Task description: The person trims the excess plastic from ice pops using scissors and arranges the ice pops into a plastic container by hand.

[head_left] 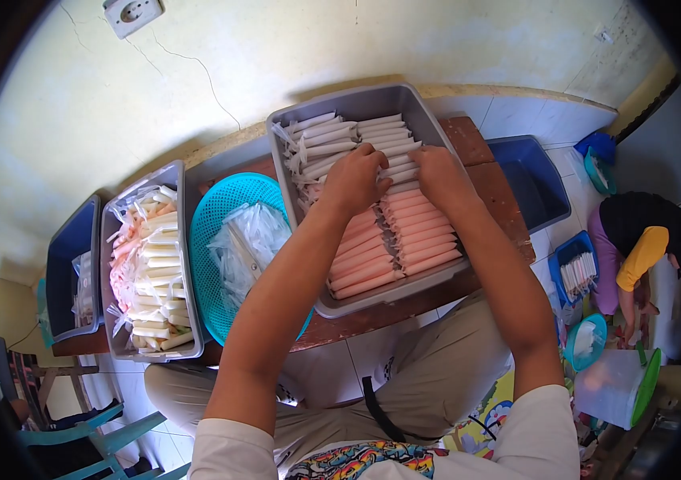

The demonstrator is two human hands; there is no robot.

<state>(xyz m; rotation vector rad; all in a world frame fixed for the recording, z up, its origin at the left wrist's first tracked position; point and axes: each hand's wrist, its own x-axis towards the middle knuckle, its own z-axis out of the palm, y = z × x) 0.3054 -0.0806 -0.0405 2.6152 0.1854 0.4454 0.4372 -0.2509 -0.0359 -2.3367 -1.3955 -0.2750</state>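
Observation:
A grey tub (352, 306) in front of me holds rows of filled plastic tubes, pale ones (328, 138) in the far part and pink ones (428, 232) in the near part. Over the middle of the tub is my left hand (354, 178), its fingers bent down at the pale tubes; what its fingertips hold, if anything, is hidden. My right hand (441, 178) is closed at the end of a pale tube (401, 150) in the right row, fingers pressed together. Both hands are close to each other, not touching.
Left of the tub stand a turquoise basket (206, 210) with clear plastic bags, a grey tub (108, 272) of wrapped tubes and a blue tub (56, 276). A blue bin (528, 180) is at the right. Another person (652, 240) bends over at the far right, near a lidded container (612, 388).

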